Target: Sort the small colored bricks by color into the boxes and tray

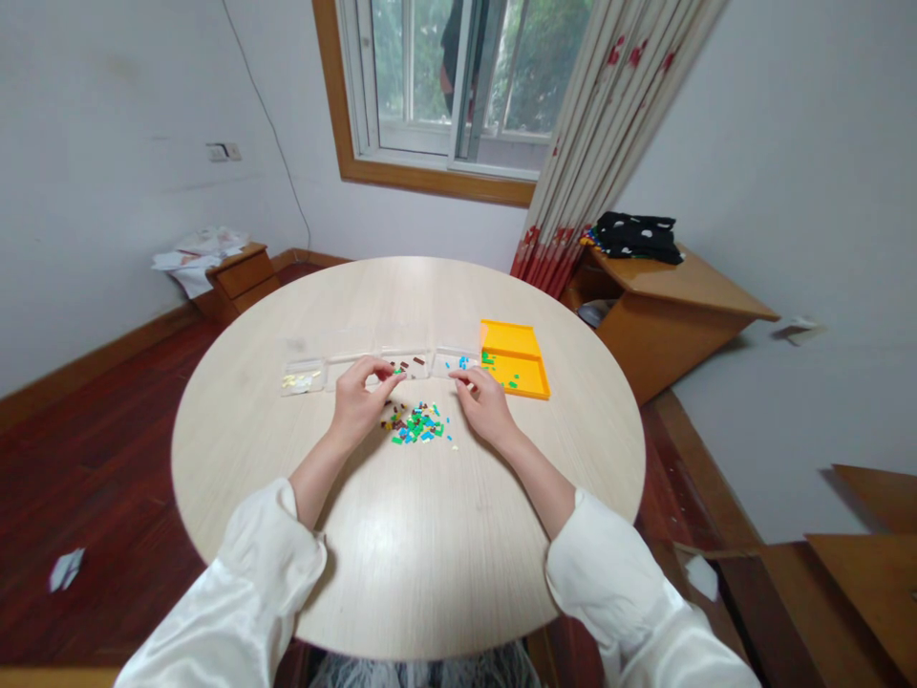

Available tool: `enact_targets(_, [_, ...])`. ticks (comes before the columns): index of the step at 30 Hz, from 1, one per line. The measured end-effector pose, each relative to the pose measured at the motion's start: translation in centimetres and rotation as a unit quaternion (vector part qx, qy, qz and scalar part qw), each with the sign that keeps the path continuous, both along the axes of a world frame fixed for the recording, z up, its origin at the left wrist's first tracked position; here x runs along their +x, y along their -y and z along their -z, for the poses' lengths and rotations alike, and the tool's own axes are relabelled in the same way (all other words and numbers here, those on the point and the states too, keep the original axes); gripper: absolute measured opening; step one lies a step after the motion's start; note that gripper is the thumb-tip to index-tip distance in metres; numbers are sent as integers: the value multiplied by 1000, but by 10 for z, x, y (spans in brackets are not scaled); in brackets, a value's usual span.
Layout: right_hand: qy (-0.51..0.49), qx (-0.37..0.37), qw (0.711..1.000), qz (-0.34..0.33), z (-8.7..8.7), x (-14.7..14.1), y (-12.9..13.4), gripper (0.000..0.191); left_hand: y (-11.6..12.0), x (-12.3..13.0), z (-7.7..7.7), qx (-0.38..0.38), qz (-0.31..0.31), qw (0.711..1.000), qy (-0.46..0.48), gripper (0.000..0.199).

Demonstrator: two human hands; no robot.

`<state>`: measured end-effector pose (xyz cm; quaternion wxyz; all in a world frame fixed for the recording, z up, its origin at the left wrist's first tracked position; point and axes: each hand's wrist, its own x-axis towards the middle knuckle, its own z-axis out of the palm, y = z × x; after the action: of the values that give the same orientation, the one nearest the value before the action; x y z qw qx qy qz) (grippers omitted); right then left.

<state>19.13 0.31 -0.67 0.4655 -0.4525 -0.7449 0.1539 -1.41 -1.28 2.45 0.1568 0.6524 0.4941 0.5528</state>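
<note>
My left hand [362, 399] is closed in a pinch in front of the clear box [416, 374] with a few brown bricks. A small green toy brick [398, 371] shows between its thumb and fingertip. My right hand [483, 401] is also pinched, at the front of the clear box [442, 371] with blue bricks; whatever is in its fingertips is too small to tell. Between and below both hands lies a loose pile of small toy bricks [415, 423] in green, blue, brown and yellow.
A yellow case [534, 378] with several green bricks lies open at the right. Further left are a clear box [302, 390] of pale yellow bricks and another clear box [331, 375]. All rest on the round table [422, 545]. A wooden cabinet [645, 315] stands beyond its right edge.
</note>
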Motion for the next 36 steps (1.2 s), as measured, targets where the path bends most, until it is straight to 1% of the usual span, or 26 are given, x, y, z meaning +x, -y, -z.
enact_targets(11, [-5,-3,1000,-4,1,0,-1,20,1,0,0,11,9,1000,-3,11])
enact_targets(16, [-3,-7,1000,-5,1,-1,0,20,1,0,0,1,4,1000,-10,11])
enact_targets(20, [-1,-8,1000,-7,0,-1,0,20,1,0,0,12,5,1000,-8,12])
enact_targets(30, [0,-14,1000,-10,4,-1,-1,19,-3,-1,6,40,3,999,-10,9])
enact_targets(36, [1,-16,1000,-11,4,-1,-1,19,-6,-2,10,38,12,999,-22,10])
